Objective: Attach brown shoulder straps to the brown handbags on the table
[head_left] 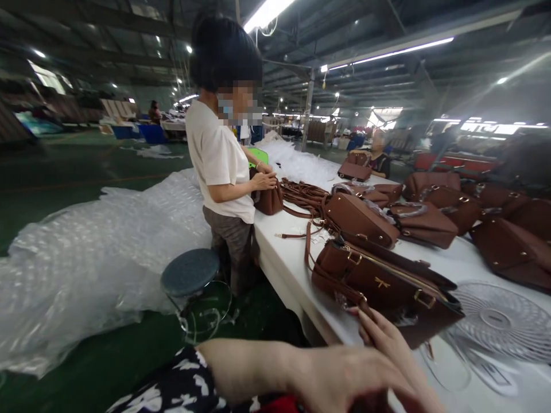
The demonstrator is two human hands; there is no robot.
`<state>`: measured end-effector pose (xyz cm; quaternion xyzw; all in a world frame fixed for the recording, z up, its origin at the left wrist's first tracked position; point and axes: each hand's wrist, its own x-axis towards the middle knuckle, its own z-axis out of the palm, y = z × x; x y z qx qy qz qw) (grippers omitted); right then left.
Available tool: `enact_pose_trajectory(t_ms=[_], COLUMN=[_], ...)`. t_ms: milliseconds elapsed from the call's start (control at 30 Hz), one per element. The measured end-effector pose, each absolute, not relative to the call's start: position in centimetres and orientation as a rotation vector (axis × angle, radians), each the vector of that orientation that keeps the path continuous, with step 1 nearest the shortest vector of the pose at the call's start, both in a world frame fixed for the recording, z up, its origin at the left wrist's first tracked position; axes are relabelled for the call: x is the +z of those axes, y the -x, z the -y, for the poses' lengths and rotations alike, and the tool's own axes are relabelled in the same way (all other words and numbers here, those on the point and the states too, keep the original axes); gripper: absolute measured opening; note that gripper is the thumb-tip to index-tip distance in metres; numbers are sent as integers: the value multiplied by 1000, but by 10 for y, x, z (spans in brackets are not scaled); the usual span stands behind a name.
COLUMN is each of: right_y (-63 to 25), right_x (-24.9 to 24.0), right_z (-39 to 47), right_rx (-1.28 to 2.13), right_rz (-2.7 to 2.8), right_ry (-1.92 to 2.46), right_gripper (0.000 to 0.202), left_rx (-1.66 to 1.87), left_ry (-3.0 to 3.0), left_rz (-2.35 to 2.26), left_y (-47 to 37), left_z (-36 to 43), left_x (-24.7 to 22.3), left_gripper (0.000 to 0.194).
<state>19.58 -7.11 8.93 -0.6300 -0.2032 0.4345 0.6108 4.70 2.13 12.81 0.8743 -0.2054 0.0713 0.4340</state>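
A brown handbag (379, 281) with gold hardware and a dragonfly emblem lies tilted on the white table (284, 241), its zip edge facing up. My right hand (387, 338) is closed around a brown strap (350, 291) at the bag's near side, the fingertips pinching it. In front of it, my left hand (344, 376) reaches across from the left with curled fingers, slightly blurred. A bit of brown shows beneath those fingers, but what they hold is hidden.
A white fan (499, 318) lies right of the bag. Several brown handbags (361, 218) and a pile of straps (305, 195) cover the table beyond. A co-worker (228, 155) stands at the left edge, handling a bag. A stool (191, 272) and plastic wrap (107, 252) are on the floor.
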Motion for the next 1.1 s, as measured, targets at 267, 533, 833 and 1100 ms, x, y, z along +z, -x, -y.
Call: enact_pose_trajectory(t_ms=[267, 533, 833, 1100], right_y=[-174, -153, -145, -140], right_x=[136, 94, 101, 108], right_z=[163, 220, 303, 301], right_rx=[792, 885, 606, 425], right_rz=[1204, 634, 254, 123], right_ry=[1762, 1668, 1585, 1648], right_gripper=[32, 52, 36, 39], left_rx=[244, -154, 117, 124], left_ry=[-2531, -2754, -1996, -1837], left_rz=[135, 411, 421, 324], left_y=[-79, -62, -80, -90], left_z=[-72, 10, 36, 49], left_x=[108, 111, 112, 111], left_gripper=[46, 23, 30, 30])
